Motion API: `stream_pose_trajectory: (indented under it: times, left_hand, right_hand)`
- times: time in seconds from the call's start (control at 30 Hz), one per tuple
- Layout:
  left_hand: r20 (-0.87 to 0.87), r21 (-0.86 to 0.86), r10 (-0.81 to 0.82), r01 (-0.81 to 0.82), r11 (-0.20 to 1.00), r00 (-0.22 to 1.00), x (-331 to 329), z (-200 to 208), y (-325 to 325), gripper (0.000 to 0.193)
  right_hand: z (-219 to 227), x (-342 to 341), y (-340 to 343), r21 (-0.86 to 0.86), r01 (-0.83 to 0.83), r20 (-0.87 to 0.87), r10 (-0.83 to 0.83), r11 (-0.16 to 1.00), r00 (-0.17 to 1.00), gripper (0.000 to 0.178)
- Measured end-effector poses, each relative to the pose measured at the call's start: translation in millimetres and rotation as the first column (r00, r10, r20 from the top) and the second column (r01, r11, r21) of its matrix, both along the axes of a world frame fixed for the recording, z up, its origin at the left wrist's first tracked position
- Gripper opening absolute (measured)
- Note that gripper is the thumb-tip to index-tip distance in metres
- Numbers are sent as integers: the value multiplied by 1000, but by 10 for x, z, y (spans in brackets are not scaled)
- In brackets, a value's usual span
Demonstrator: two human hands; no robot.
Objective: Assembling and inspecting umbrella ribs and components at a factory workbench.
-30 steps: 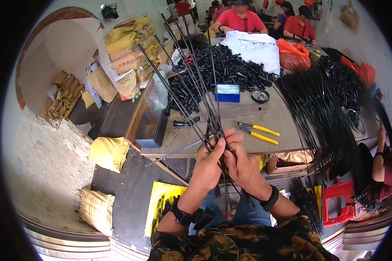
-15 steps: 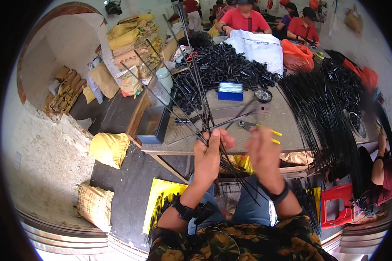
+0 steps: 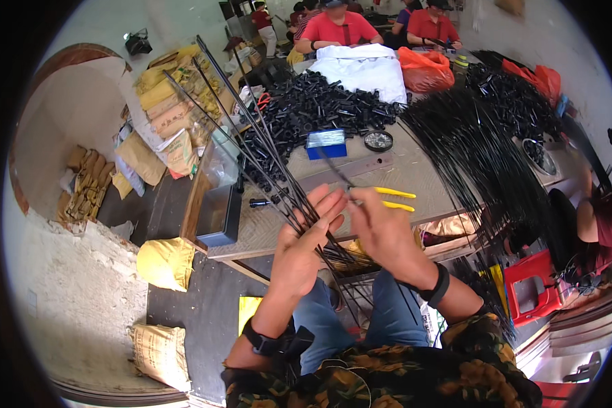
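Observation:
My left hand (image 3: pixel 299 255) is closed around a loose bundle of long thin black rods (image 3: pixel 292 192). They slant from the upper left, through my grip, down toward my knees. My right hand (image 3: pixel 387 234) is beside it, its thumb and fingers pinched. A thin dark rod (image 3: pixel 333 168), smeared by motion, sticks up and left from those fingertips. Behind my right hand, yellow-handled pliers (image 3: pixel 396 197) lie on the table, their jaws hidden by the fingers. A short black tubular part (image 3: pixel 258 202) lies left of the bundle.
On the table (image 3: pixel 272 228) are a blue box (image 3: pixel 326 151), a round dish (image 3: pixel 379 141), a flat metal bar (image 3: pixel 370 165) and heaped black tubes (image 3: pixel 306 112). Many rods (image 3: pixel 476 156) overhang the right edge. A grey bin (image 3: pixel 217 238) is left; co-workers sit across and at right.
The view has shifted, so the table sits further left. My left hand's fingers have straightened along the rods. My right hand has come in close beside the left one.

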State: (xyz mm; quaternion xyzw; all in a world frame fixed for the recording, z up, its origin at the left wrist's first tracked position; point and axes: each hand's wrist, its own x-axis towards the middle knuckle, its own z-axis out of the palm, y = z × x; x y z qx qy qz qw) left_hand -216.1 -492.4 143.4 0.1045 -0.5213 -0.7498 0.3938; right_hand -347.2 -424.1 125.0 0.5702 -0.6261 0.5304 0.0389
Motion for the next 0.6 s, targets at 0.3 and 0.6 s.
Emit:
stream_pose_trajectory:
  times: [0.3,0.6]
  left_hand:
    - [92,26,62,-64,998,994,108,144,-267,44]
    - [214,-32,50,-44,998,976,76,-47,-315,31]
  right_hand:
    - [-89,559,-79,-94,122,-417,-151,988,896,50]
    - [-99,439,-195,-124,29,-116,-44,992,992,20]
